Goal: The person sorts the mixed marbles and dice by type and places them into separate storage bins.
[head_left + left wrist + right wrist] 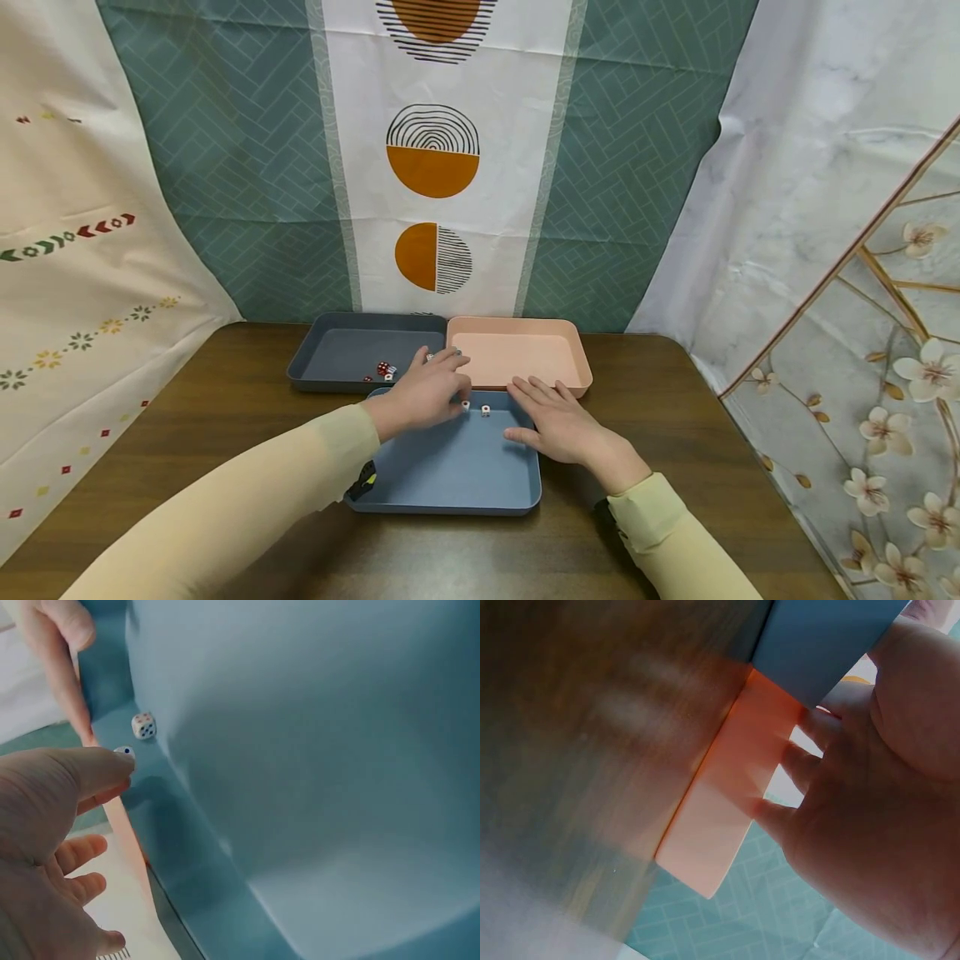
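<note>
At the far side of the blue tray (457,483), my left hand (423,392) pinches a white die (126,752) between thumb and forefinger; the thumb covers most of it. Another white die (486,411) lies just to its right and shows red and dark pips in the left wrist view. My right hand (558,421) is spread flat at the blue tray's far right corner. Its straight fingers reach the near rim of the pink tray (521,354), and the thumb extends over the blue tray.
Behind the left hand, a dark grey tray (348,342) holds several small dice, among them a red die (382,367). It stands side by side with the pink tray. All three trays are on a brown wooden table (637,392), with a patterned cloth (622,167) hanging behind.
</note>
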Demonstrator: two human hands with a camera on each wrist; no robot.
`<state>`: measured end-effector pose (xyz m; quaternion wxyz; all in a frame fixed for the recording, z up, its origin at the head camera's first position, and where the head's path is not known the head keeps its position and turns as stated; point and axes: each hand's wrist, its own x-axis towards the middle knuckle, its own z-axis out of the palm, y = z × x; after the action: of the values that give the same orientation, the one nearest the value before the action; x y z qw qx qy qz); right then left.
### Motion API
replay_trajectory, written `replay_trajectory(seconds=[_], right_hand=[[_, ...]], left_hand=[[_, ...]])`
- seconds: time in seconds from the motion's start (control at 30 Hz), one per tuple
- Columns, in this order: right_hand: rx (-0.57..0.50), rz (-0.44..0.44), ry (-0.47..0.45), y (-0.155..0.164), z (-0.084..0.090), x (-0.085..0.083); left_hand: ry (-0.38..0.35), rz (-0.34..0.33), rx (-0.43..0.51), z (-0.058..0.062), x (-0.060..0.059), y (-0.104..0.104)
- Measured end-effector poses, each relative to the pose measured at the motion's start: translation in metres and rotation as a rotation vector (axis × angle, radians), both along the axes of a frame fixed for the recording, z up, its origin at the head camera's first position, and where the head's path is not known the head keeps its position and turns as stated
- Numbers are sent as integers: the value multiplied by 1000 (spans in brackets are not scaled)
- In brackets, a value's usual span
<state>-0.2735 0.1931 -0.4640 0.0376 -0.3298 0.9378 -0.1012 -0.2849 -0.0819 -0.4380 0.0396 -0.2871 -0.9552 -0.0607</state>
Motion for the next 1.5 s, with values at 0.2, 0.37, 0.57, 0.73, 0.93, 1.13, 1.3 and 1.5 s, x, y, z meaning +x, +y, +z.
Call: replay_trajectory(seconds=[0.2,0.37,0.57,0.73,0.93,1.13,1.3,1.5], right_hand=[[-5,-6,4,1,-2,0],[14,-14,-4,0,-2,-1],[16,-15,-7,0,-2,-1],[17,-13,-11,0,-2,-1],[8,-12,-11,0,-1,0],[-17,-2,-4,0,-2,2],[-33,6,3,2,-7,-1],[-14,-6,3,4,-16,-7]], left_hand=[[-3,32,3,9,-4,-10],[22,45,23,18,-5,-19],[62,64,44,28,-6,-30],[72,103,54,32,-13,-41],[89,170,56,38,-24,-57],[88,231,36,41,-32,-72],[69,265,48,42,-35,-82],[65,283,49,42,-38,-91]])
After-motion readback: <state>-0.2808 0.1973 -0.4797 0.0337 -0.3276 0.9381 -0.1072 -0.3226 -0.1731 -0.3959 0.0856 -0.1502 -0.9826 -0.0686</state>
